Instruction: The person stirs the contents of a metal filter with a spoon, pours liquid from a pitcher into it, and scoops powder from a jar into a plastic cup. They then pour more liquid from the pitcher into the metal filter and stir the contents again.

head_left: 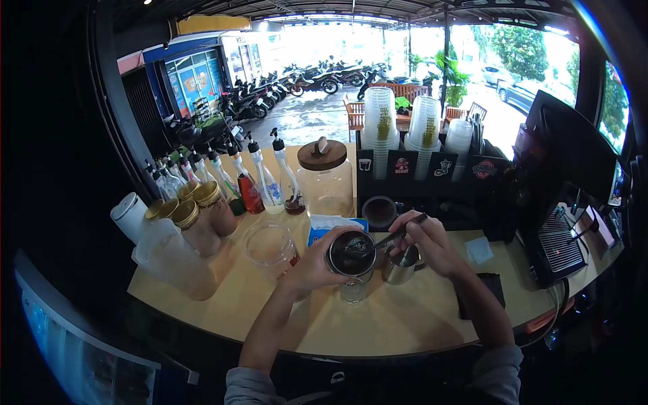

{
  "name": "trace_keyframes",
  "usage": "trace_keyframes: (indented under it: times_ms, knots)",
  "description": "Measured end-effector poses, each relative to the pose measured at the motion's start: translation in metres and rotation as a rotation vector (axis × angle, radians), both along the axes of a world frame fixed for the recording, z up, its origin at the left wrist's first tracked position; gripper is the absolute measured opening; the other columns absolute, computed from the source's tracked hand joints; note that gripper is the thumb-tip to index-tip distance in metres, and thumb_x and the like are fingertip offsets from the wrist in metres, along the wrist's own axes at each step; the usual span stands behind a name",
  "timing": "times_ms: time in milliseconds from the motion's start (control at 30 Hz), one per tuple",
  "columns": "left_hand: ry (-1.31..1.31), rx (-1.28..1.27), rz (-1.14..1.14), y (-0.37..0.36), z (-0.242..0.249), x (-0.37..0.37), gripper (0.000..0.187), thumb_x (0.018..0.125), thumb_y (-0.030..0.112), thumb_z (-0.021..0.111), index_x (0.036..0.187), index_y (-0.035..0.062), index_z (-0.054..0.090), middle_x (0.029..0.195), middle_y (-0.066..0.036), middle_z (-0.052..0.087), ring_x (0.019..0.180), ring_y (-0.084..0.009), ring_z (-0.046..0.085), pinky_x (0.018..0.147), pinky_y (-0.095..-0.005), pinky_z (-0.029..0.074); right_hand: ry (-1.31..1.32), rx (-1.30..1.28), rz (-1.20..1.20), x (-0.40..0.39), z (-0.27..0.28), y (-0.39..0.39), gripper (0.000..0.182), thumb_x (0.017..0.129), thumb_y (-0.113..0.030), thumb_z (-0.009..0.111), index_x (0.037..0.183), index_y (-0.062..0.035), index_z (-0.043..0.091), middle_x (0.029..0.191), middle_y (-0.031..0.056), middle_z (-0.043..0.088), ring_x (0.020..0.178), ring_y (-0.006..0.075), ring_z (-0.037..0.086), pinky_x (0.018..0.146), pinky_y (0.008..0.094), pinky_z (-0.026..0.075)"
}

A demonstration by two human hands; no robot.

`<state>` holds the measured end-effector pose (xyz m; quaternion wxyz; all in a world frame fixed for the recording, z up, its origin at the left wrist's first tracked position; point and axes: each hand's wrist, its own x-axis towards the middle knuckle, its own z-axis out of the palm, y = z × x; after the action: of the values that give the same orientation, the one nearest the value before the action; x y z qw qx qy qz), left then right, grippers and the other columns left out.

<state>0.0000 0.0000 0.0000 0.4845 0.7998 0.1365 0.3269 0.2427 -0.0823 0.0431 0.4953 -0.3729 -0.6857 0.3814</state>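
Observation:
My left hand (pixel 312 264) is wrapped round a round glass jar (pixel 350 253) with dark contents, tilted so that its mouth faces me. A dark-handled spoon (pixel 398 235) is pinched in my right hand (pixel 430 244), its bowl inside the jar's mouth. Just below the jar stands a small clear glass (pixel 353 291) on the wooden counter. Beside it, under my right hand, is a metal pitcher (pixel 399 270). A clear plastic tub (pixel 268 248) stands left of my left hand.
Pump bottles (pixel 270 185), gold-lidded jars (pixel 209 202) and a plastic jug (pixel 177 260) line the left. Behind are a wooden-lidded jar (pixel 326 182) and stacked cups (pixel 380 125). A coffee machine (pixel 555 239) stands right, near a dark cloth (pixel 480 293).

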Motion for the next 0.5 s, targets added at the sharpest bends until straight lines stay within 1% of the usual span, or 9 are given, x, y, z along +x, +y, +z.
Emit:
trace_keyframes:
  times_ms: [67, 100, 167, 200, 300, 367, 400, 467, 500]
  knots:
    - [0.010, 0.001, 0.026, -0.003, 0.002, 0.002, 0.082, 0.060, 0.004, 0.079, 0.133, 0.0133, 0.045, 0.130, -0.005, 0.050, 0.123, -0.0186, 0.049, 0.105, -0.0335, 0.037, -0.020, 0.022, 0.031, -0.002, 0.005, 0.002, 0.030, 0.101, -0.025, 0.042, 0.096, 0.0001, 0.057, 0.078, 0.0037, 0.056, 0.074, 0.0108, 0.061, 0.068, 0.0256, 0.051]
    - [0.011, 0.014, 0.027, 0.001, 0.005, 0.000, 0.082, 0.060, 0.004, 0.079, 0.133, 0.0133, 0.045, 0.130, -0.005, 0.050, 0.123, -0.0186, 0.049, 0.105, -0.0335, 0.037, -0.020, 0.035, 0.031, -0.006, 0.009, 0.007, 0.030, 0.101, -0.025, 0.042, 0.096, 0.0001, 0.057, 0.078, 0.0037, 0.056, 0.074, 0.0108, 0.061, 0.068, 0.0256, 0.051]
    - [0.015, 0.026, 0.042, 0.000, 0.005, 0.002, 0.081, 0.059, 0.004, 0.079, 0.133, 0.0128, 0.045, 0.129, -0.004, 0.050, 0.122, -0.0189, 0.050, 0.105, -0.0333, 0.037, -0.081, 0.016, 0.047, -0.007, 0.015, 0.008, 0.029, 0.102, -0.021, 0.039, 0.096, -0.0007, 0.059, 0.073, 0.0013, 0.057, 0.069, 0.0062, 0.057, 0.065, 0.0228, 0.051]
    - [0.017, 0.025, 0.040, -0.001, 0.006, 0.002, 0.081, 0.059, 0.004, 0.079, 0.133, 0.0128, 0.045, 0.129, -0.004, 0.050, 0.122, -0.0189, 0.050, 0.105, -0.0333, 0.037, -0.078, 0.014, 0.045, -0.006, 0.018, 0.013, 0.029, 0.102, -0.021, 0.039, 0.096, -0.0007, 0.059, 0.073, 0.0013, 0.057, 0.069, 0.0062, 0.057, 0.065, 0.0228, 0.051]
    - [-0.002, 0.026, 0.028, -0.002, 0.007, 0.001, 0.082, 0.059, 0.003, 0.079, 0.133, 0.0123, 0.044, 0.129, -0.004, 0.050, 0.121, -0.0190, 0.050, 0.105, -0.0334, 0.037, -0.049, 0.115, 0.049, -0.005, 0.022, 0.020, 0.029, 0.102, -0.021, 0.040, 0.095, -0.0001, 0.058, 0.072, 0.0018, 0.057, 0.067, 0.0061, 0.058, 0.063, 0.0223, 0.050]
    - [0.014, 0.044, 0.033, -0.002, 0.006, 0.001, 0.083, 0.058, 0.003, 0.079, 0.133, 0.0118, 0.044, 0.130, -0.005, 0.049, 0.121, -0.0190, 0.050, 0.106, -0.0336, 0.037, -0.098, 0.005, 0.082, -0.014, 0.025, 0.015, 0.029, 0.102, -0.021, 0.041, 0.094, 0.0005, 0.057, 0.071, 0.0020, 0.057, 0.066, 0.0068, 0.060, 0.062, 0.0230, 0.050]
    - [0.014, 0.043, 0.032, -0.002, 0.005, 0.002, 0.083, 0.058, 0.003, 0.079, 0.133, 0.0118, 0.044, 0.130, -0.005, 0.049, 0.121, -0.0190, 0.050, 0.106, -0.0336, 0.037, -0.099, 0.003, 0.081, -0.015, 0.023, 0.017, 0.029, 0.102, -0.021, 0.041, 0.094, 0.0005, 0.057, 0.071, 0.0020, 0.057, 0.066, 0.0068, 0.060, 0.062, 0.0230, 0.050]
    - [0.010, 0.075, 0.032, 0.000, 0.002, 0.003, 0.083, 0.058, 0.004, 0.079, 0.132, 0.0115, 0.044, 0.130, -0.006, 0.049, 0.121, -0.0193, 0.050, 0.105, -0.0337, 0.038, -0.061, 0.115, 0.051, -0.015, 0.018, 0.022, 0.028, 0.102, -0.021, 0.041, 0.094, 0.0003, 0.057, 0.070, 0.0022, 0.057, 0.066, 0.0073, 0.061, 0.062, 0.0235, 0.049]
    - [0.010, 0.075, 0.034, -0.002, 0.002, 0.002, 0.083, 0.058, 0.004, 0.079, 0.132, 0.0115, 0.044, 0.130, -0.006, 0.049, 0.121, -0.0193, 0.050, 0.105, -0.0337, 0.038, -0.061, 0.116, 0.053, -0.015, 0.018, 0.021, 0.028, 0.102, -0.021, 0.041, 0.094, 0.0003, 0.057, 0.070, 0.0022, 0.057, 0.066, 0.0073, 0.061, 0.062, 0.0235, 0.049]
